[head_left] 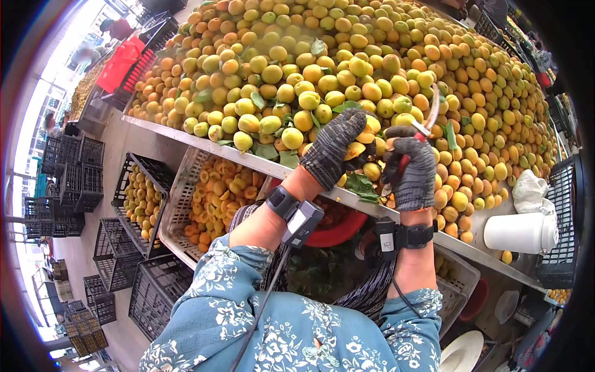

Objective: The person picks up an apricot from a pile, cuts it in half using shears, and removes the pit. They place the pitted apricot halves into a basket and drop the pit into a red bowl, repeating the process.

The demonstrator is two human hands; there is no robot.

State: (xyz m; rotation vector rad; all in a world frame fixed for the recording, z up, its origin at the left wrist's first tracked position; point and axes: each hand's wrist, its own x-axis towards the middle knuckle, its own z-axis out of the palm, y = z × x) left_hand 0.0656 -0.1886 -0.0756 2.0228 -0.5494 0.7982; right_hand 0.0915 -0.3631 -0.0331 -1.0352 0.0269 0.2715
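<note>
My left hand (331,146), in a dark knitted glove, is closed on an apricot (355,150) that looks cut, its orange flesh showing at the fingertips. Another yellow-orange piece (371,126) shows just above, partly behind the fingers. My right hand (411,167), gloved the same way, grips a curved knife (433,110) with a red handle, its blade pointing up and away from me. Both hands are over the near edge of a metal table (248,160) heaped with whole apricots (297,137) and some green leaves. A small gap separates the hands.
A light plastic crate (175,217) of apricot halves stands below the table edge, left. Beside it is a black crate (162,173) of whole apricots. A red basin (338,232) sits beneath my forearms. At right are a white container (519,234) and a black crate (561,217).
</note>
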